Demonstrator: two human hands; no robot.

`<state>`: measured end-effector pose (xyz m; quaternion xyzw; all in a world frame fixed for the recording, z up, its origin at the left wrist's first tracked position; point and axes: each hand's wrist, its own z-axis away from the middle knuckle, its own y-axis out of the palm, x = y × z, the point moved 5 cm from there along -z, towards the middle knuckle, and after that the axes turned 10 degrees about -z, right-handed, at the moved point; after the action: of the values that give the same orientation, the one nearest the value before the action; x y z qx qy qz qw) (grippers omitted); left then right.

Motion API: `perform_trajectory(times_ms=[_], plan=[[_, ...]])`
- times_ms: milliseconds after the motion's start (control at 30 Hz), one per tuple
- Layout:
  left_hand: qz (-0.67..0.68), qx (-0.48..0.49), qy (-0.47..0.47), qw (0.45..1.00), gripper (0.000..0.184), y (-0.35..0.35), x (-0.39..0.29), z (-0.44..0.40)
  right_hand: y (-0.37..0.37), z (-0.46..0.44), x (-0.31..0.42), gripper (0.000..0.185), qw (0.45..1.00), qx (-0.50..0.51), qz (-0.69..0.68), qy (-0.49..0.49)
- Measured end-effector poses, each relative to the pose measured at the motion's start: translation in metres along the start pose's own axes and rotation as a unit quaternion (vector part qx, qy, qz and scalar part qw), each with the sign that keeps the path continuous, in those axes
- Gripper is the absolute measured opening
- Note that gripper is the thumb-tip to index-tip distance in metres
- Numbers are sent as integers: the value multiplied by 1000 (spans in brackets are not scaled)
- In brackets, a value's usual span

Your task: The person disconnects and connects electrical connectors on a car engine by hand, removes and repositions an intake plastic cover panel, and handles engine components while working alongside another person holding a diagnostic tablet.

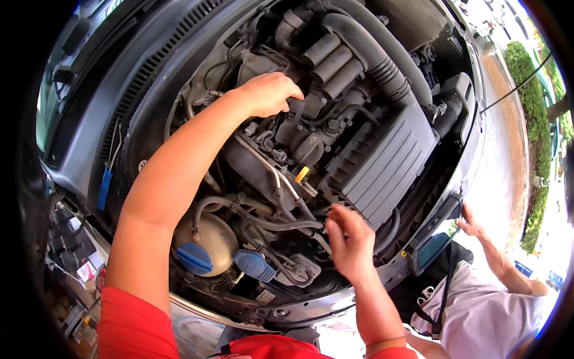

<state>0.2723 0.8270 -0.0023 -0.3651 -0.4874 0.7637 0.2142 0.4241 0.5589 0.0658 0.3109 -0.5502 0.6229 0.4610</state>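
Green hedge (539,149) beside a brownish paved strip (513,102)

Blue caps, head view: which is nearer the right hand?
The blue flap-like cap beside the beige tank. The round blue cap sits on the tank itself, farther from the right hand.

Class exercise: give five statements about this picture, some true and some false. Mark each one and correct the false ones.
1. The person's left hand is higher in the picture than the right hand. True.
2. The right hand grips the yellow handle. False: the right hand is apart from the yellow handle.
3. A blue-handled tool lies at the picture's left side. True.
4. The cap on the round tank is red. False: the cap is blue.
5. Another person's hand is at the edge of a screen. True.
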Motion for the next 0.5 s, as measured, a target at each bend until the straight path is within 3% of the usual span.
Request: perform_trajectory(times_ms=[233, 500], plan=[[-101, -38, 53, 993, 36, -2, -18, -2, 2, 28, -23, 27, 997, 6, -61, 48], [-159, -92, 93, 979, 26, 3, -25, 3, 7, -68, 12, 28, 996, 0, -6, -92]])
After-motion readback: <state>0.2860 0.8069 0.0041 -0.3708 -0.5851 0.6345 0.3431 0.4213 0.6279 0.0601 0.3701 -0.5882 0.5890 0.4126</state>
